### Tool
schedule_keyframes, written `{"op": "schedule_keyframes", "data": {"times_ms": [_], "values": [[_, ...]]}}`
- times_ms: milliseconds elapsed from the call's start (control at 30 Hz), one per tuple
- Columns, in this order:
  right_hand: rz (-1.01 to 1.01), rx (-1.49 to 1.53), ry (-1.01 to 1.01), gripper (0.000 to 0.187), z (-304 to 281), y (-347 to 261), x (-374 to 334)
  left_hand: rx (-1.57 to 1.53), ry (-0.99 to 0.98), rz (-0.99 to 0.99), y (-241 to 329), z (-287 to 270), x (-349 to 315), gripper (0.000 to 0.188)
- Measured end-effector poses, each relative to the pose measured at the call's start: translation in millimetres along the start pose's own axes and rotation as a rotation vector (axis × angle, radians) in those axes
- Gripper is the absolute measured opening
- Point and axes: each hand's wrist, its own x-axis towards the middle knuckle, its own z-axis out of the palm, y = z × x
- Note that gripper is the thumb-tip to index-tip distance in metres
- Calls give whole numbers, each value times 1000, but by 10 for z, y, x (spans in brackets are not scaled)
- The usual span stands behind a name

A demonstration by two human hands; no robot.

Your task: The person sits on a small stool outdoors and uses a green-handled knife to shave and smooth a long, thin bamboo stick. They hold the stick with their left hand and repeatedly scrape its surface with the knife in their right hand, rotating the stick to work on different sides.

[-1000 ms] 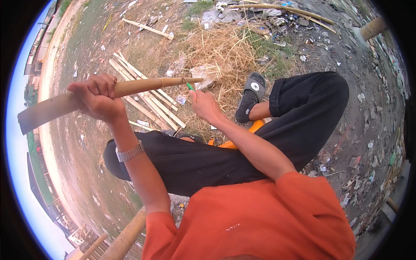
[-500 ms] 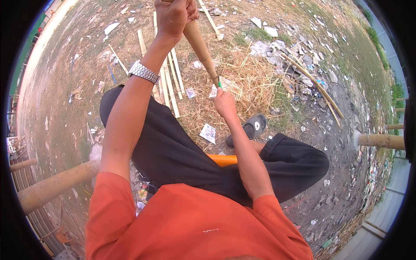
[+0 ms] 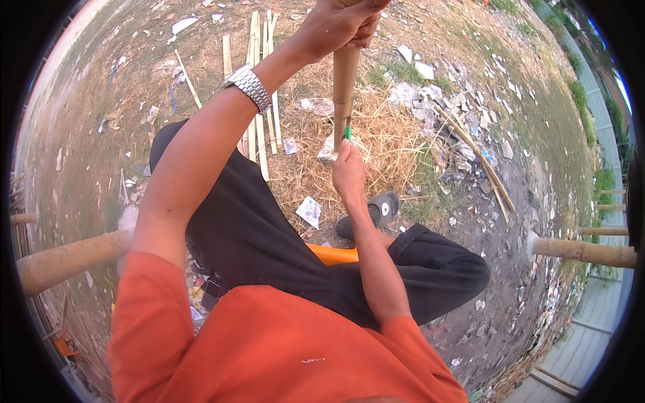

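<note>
Left hand (image 3: 341, 28) grips bamboo (image 3: 344, 84) over littered ground (image 3: 94, 191).

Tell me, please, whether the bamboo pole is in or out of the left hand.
In: the left hand is wrapped around the bamboo pole, which shows directly below its grip.

Daylight is falling over open ground (image 3: 80, 195), where thin, dry grass is giving way to darker soil (image 3: 494, 329) toward the right. Pale litter (image 3: 411, 98) is lying scattered across it. A thick bamboo post (image 3: 74, 260) is standing at the left, a second post (image 3: 584, 252) at the right. Beyond, a pale panelled wall (image 3: 605, 316) is curving along the rim, green shrubs (image 3: 582, 104) growing near it.
</note>
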Motion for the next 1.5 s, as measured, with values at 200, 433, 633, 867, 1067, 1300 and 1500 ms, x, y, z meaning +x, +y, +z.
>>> {"op": "schedule_keyframes", "data": {"times_ms": [200, 433, 633, 867, 1067, 1300, 1500], "values": [[63, -135, -131, 55, 100, 474, 74, -22, -56, 57, 16, -13, 48, 43], [112, -133, -147, 54, 415, 878, 29, 0, -90, 73, -52, 49, 128, 42], [168, -141, -151, 52, 323, 765, -39, -5, -13, 64, -88, 1, 190, 44], [100, 85, -46, 49, -273, 271, 203, -20, 125, 67, -137, -269, 359, 50], [-55, 46, 11, 45, -145, -118, 176, 65, 48, 120, -164, -243, 374, 53], [-12, 9, -87, 49, -235, -42, 133, 63, -20, 100, -78, -207, 326, 54], [53, -39, -105, 48, -154, 13, 85, 68, -144, 142, -79, -63, 259, 54]]}}
